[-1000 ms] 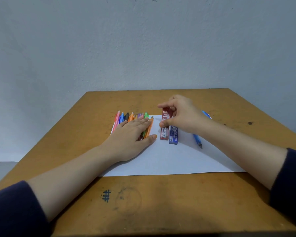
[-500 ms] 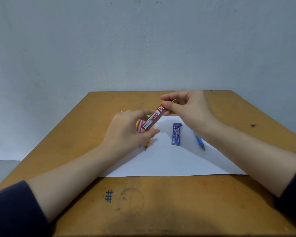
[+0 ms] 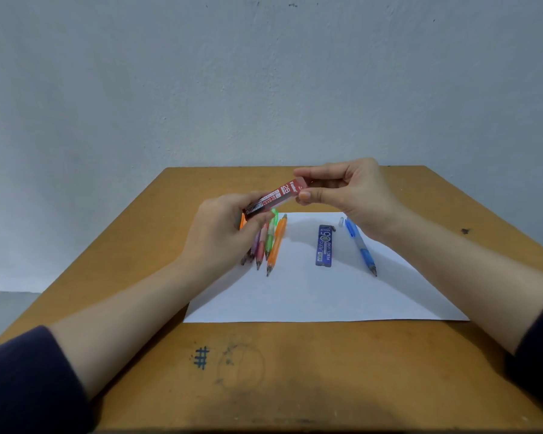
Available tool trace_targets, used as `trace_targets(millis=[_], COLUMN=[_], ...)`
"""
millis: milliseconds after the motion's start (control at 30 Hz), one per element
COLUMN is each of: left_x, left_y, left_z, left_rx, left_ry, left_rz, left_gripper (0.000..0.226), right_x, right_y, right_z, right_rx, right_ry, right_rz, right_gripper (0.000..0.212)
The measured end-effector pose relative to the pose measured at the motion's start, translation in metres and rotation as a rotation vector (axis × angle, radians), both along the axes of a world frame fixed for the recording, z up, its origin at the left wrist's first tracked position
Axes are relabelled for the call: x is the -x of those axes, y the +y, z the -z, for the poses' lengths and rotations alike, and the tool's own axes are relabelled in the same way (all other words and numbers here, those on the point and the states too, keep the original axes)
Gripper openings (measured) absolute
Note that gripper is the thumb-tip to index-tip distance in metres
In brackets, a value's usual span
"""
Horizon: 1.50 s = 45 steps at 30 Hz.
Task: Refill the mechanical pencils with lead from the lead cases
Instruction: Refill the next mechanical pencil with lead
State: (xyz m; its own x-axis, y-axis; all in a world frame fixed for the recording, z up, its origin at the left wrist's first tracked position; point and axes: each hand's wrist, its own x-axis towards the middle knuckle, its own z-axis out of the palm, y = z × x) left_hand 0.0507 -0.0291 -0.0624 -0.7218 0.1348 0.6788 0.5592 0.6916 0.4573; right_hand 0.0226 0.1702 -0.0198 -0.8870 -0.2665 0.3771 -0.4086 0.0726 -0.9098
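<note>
The red lead case [image 3: 275, 197] is held up in the air, above the far half of the table [image 3: 295, 371]. Its low end is gripped by the left hand [image 3: 220, 233]. Its top end is pinched by the thumb and a finger of the right hand [image 3: 351, 195].

The case is judged to be light, hard and smooth, so it could slip. It is best held by its long sides with one hand, so the lid at the top end can be worked by the other. The leads inside are likely very thin and easy to snap, so the case should be tipped gently. It cannot be told if the lid is open, or how many leads are inside.

A blue lead case [image 3: 325, 245] is laid flat on the white paper [image 3: 311, 296], near the middle of the table, and looks closed. A blue pencil [image 3: 361, 245] is laid just beside it, toward the right edge. A bunch of bright pencils [image 3: 271, 242] is laid toward the left edge, partly hidden by the left hand.
</note>
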Motion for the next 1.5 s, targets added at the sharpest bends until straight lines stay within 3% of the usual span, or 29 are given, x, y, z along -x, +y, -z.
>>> trace_targets(millis=[200,667,867,1133,1333,1500], left_x=[0.002,-0.002,0.000,0.000,-0.004,-0.011], left_y=[-0.001,0.000,0.000,0.001,0.005,0.009], left_z=[-0.001,0.000,0.002,0.001,0.000,-0.002], left_rx=[0.021,0.037,0.036,-0.001,-0.007,0.024], left_ry=[-0.005,-0.014,0.016,0.006,-0.060,-0.225], left_rz=[-0.013,0.060,0.034,0.083,0.094,0.084], left_gripper=[0.033,0.040,0.033,0.034,0.032,0.032], right_x=[0.002,0.009,0.010,0.004,-0.003,0.000], right_y=[0.002,0.000,0.002,-0.013,-0.018,-0.017], right_z=[0.000,0.013,0.008,0.022,0.025,0.024], right_rx=[-0.057,-0.111,-0.031,0.139,0.119,0.178], right_ry=[0.072,0.282,0.258,0.045,0.064,0.073], right_rz=[0.017,0.106,0.030,-0.093,-0.023,0.079], right_gripper=[0.031,0.035,0.032,0.031,0.020,0.014])
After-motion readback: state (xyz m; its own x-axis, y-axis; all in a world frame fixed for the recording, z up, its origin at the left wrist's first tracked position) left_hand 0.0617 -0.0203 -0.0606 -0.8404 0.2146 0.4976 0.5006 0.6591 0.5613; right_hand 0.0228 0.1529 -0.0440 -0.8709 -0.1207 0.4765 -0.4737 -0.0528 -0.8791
